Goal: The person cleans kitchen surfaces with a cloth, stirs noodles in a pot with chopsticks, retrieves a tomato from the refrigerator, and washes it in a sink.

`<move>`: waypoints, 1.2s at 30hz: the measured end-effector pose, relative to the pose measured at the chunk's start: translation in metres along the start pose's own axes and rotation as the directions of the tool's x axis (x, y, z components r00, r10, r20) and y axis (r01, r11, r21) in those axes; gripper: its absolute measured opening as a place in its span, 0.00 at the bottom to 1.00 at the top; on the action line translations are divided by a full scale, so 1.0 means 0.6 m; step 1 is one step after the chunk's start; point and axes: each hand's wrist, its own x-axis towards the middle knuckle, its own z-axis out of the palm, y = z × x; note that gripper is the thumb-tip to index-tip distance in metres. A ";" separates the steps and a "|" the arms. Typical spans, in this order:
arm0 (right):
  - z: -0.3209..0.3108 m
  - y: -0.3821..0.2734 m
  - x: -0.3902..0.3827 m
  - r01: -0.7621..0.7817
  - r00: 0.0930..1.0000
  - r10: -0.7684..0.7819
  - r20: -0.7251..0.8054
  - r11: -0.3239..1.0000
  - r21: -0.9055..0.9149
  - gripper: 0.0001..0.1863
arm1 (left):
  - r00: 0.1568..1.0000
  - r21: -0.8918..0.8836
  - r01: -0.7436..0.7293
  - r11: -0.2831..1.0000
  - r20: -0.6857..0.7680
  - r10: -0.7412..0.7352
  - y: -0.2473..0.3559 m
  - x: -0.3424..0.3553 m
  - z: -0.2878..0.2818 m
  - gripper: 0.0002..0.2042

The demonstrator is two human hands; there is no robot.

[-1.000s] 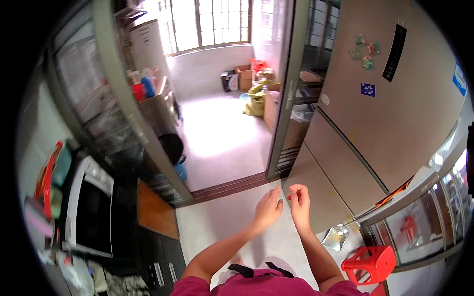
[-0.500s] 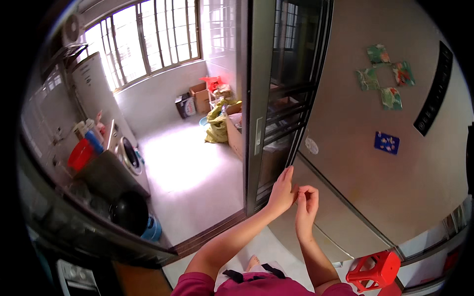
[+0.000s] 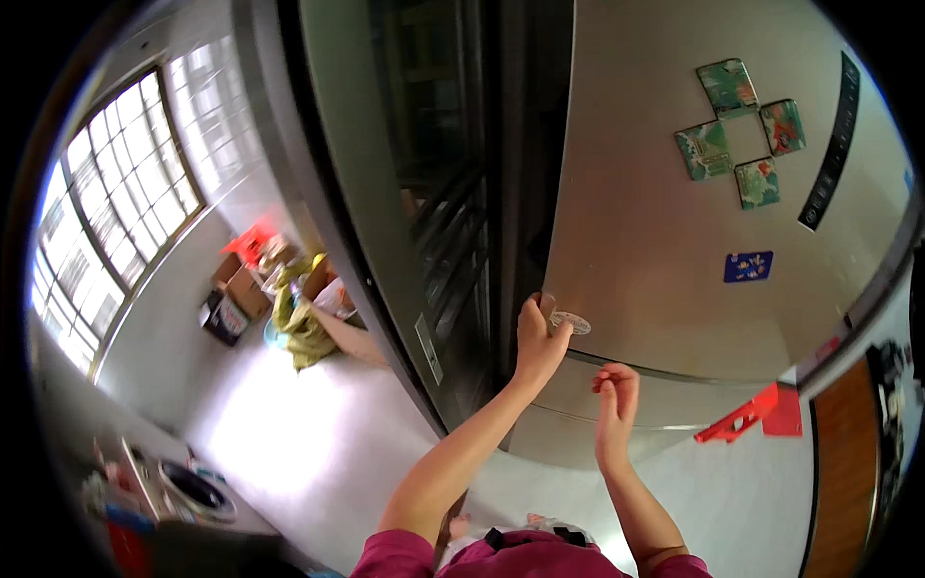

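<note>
My left hand [image 3: 538, 337] grips the upper left edge of the steel fridge door [image 3: 636, 241], beside a white oval sticker [image 3: 569, 323]. My right hand [image 3: 615, 390] hangs just below the upper door, in front of the lower section, its fingers curled with nothing visible in them. Several green square magnets [image 3: 729, 85], a blue magnet [image 3: 748, 266] and a dark control strip [image 3: 831, 135] are on the upper door.
A dark-framed glass sliding door [image 3: 366, 144] stands left of the fridge. Through the doorway are cardboard boxes [image 3: 241, 284], yellow-green sacks [image 3: 306, 337] and a washing machine [image 3: 193, 489]. Red plastic items [image 3: 732, 414] and a wooden panel [image 3: 843, 453] lie to the right.
My view has swung toward the fridge, which now looks larger and nearer. My left hand has risen to take hold of its door edge; my right hand stays curled lower down.
</note>
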 end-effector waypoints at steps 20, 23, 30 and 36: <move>-0.009 -0.188 -0.242 0.250 0.413 -0.803 -0.430 0.554 -0.794 0.22 | 0.868 -0.498 0.211 0.841 0.492 0.074 0.067 -0.004 0.011 0.09; -0.061 -0.251 -0.302 -0.390 0.495 -0.857 -0.141 -0.075 -0.918 0.22 | 0.803 -0.556 0.439 0.706 0.596 -0.030 0.084 0.026 0.087 0.17; -0.161 -0.333 -0.319 -0.203 0.075 -0.993 -0.092 0.075 -0.976 0.19 | 0.735 -0.686 0.676 0.268 0.656 -0.173 0.016 0.186 0.265 0.22; -0.277 -0.377 -0.279 -0.078 -0.093 -0.995 -0.028 0.035 -0.996 0.18 | 0.757 -0.759 0.644 0.095 0.613 -0.227 0.022 0.260 0.335 0.19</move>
